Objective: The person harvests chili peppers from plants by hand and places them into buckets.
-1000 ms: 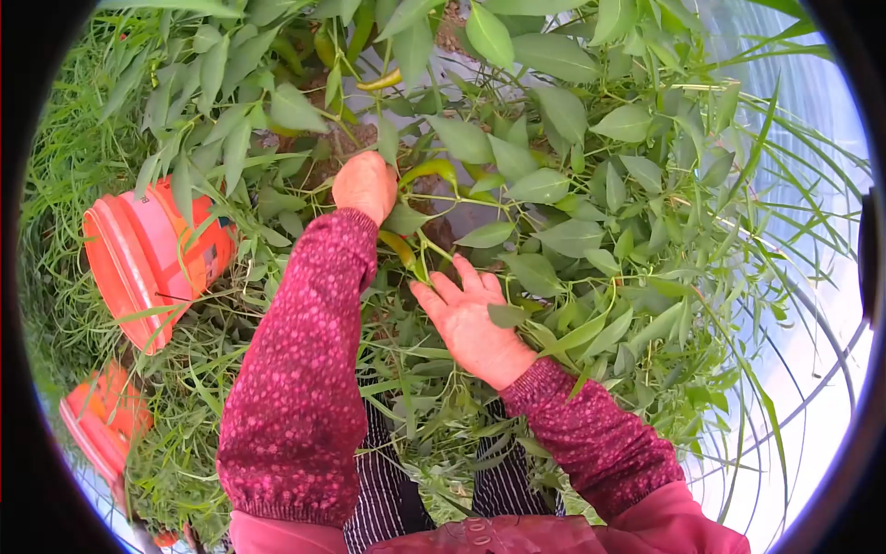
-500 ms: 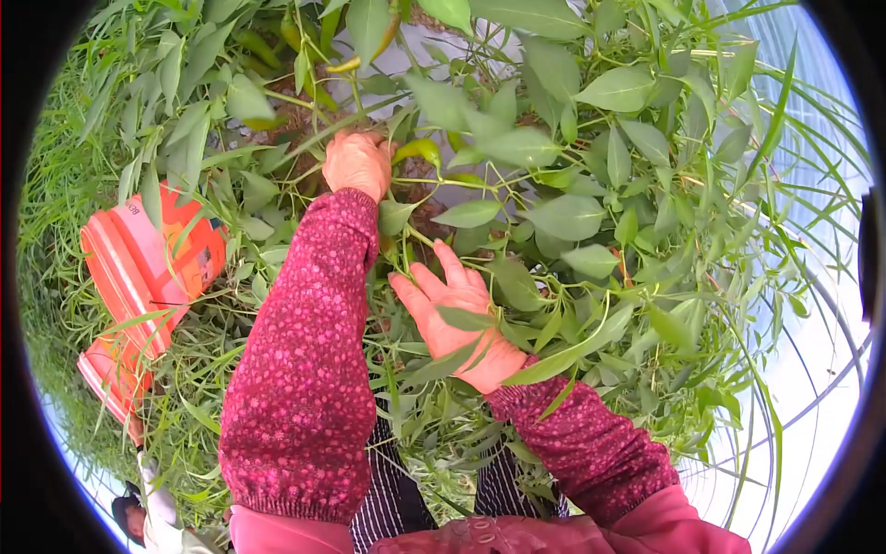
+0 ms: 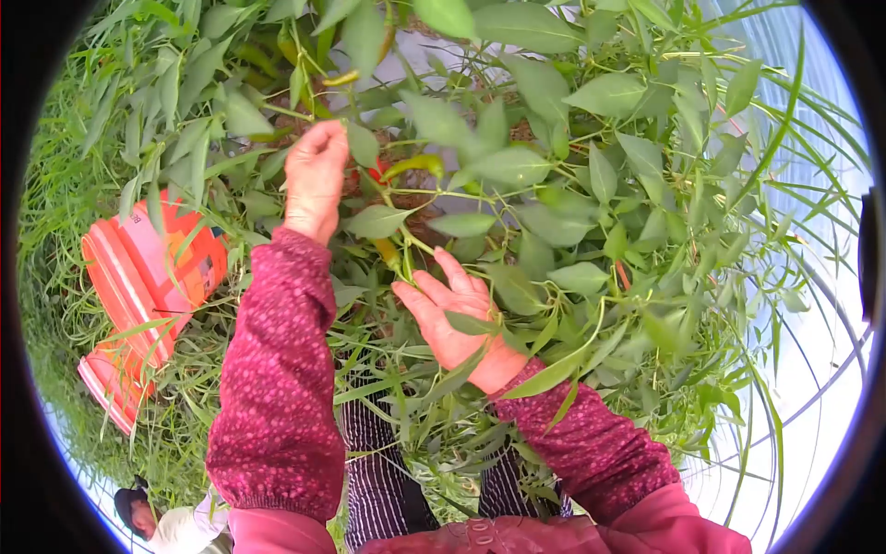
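Observation:
My left hand (image 3: 316, 180) is raised among the pepper plant's leaves. Its thumb and forefinger are pinched together beside a leaf (image 3: 363, 146); what they hold, if anything, I cannot make out. My right hand (image 3: 460, 319) lies lower and to the right, fingers spread, touching or very close to a green stem (image 3: 417, 242). Between the hands hangs a yellow-green chili pepper (image 3: 415, 166), with a bit of a red pepper (image 3: 377, 171) beside it. Another yellowish pepper (image 3: 387, 251) points down near my right fingertips. Leaves partly cover the right hand.
Two orange-red buckets (image 3: 152, 268) lie tilted in the grass at left. More peppers (image 3: 341, 79) hang among leaves at the top. Plastic sheeting (image 3: 812, 369) borders the right side. Another person (image 3: 152, 522) in a dark hat is at the lower left.
My left hand has drawn back toward the left out of the stems, its fingertips now showing in a pinch. A red pepper bit has come into view. My right hand has barely moved.

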Demonstrator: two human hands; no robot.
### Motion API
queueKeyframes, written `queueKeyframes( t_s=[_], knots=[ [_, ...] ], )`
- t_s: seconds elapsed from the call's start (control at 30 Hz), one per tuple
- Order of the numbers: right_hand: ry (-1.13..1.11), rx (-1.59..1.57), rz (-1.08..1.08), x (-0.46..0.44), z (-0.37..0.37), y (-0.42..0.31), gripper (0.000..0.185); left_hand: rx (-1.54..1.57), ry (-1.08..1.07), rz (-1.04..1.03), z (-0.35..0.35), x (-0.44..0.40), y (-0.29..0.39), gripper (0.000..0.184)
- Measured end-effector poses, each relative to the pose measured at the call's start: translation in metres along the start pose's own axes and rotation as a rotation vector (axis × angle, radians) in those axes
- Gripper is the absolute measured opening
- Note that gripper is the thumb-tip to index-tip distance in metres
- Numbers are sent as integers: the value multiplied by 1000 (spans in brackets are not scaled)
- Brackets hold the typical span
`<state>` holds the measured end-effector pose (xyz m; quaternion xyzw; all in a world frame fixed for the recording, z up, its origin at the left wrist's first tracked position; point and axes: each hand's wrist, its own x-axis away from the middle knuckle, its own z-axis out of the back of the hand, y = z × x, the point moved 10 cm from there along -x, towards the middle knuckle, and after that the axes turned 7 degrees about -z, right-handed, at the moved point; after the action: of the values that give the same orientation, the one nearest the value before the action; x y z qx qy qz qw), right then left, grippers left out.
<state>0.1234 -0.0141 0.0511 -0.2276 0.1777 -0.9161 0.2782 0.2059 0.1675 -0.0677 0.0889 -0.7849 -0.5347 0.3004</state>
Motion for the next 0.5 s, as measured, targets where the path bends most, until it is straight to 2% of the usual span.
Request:
queueKeyframes(
  t_s=[0.07,0.13,0.2,0.23,0.33,0.4,0.47,0.5],
  knots=[
    [-12,11,-1,-2,2,0,47,-123,97,53,26,0,19,10],
    [-38,6,1,-7,10,-4,48,82,75,1,40,7,43,9],
    [-76,-145,-22,-8,9,1,49,260,22,-55,51,19,62,9],
    [-92,-147,-23,-8,10,0,49,321,91,-57,61,26,67,10],
    [-159,-137,-29,-6,3,1,49,311,155,-17,89,39,62,9],
    [-132,-133,3,-9,5,1,42,84,137,59,74,50,45,7],
    [-104,-348,-21,-21,16,4,31,-194,-94,187,35,57,10,5],
    [-121,-547,-272,-27,18,19,22,-277,-177,-194,13,54,8,10]
  ],
)
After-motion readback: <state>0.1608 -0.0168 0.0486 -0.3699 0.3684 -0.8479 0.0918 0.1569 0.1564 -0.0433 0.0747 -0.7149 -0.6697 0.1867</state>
